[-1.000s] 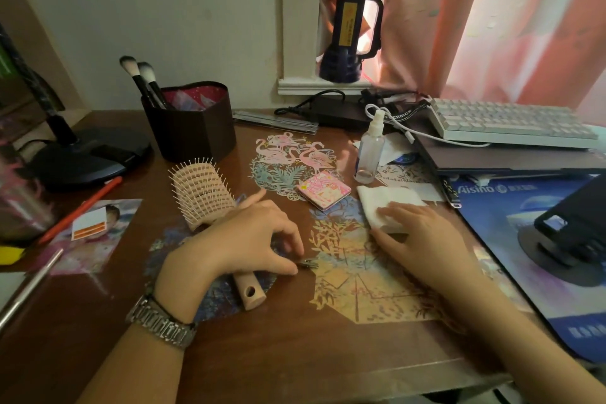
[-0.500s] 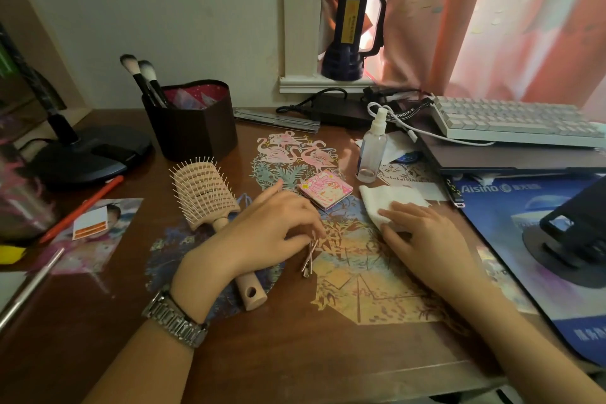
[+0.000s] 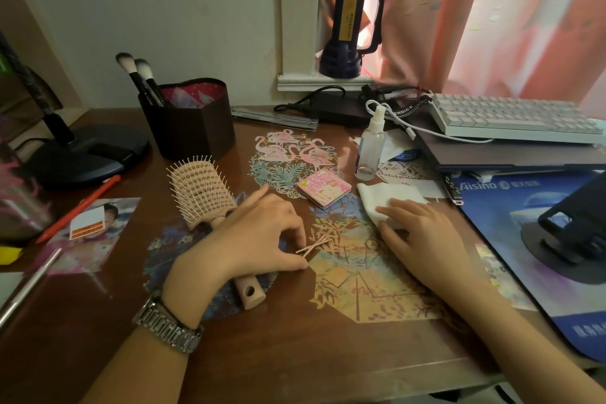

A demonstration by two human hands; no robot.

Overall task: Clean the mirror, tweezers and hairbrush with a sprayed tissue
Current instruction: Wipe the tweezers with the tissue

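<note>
My left hand (image 3: 259, 236) pinches the near end of the thin metal tweezers (image 3: 314, 245), whose tips lie flat on the desk pointing right. Under that hand runs the beige hairbrush (image 3: 204, 191), bristles up, its handle end (image 3: 251, 291) poking out toward me. My right hand (image 3: 421, 236) rests flat on the white folded tissue (image 3: 387, 198), fingers spread over its near edge. The small pink compact mirror (image 3: 323, 187) lies closed between the two hands, a little farther back. The clear spray bottle (image 3: 370, 144) stands upright behind the tissue.
A dark brush holder (image 3: 190, 128) stands at the back left, beside a black lamp base (image 3: 85, 154). A white keyboard (image 3: 511, 118) sits on a laptop at the right, above a blue mouse mat (image 3: 511, 226) with a phone stand (image 3: 570, 233). An orange pen (image 3: 78, 208) lies left.
My left hand has shifted right and turned the tweezers, which now show clearly past my fingertips. My right hand stays on the tissue.
</note>
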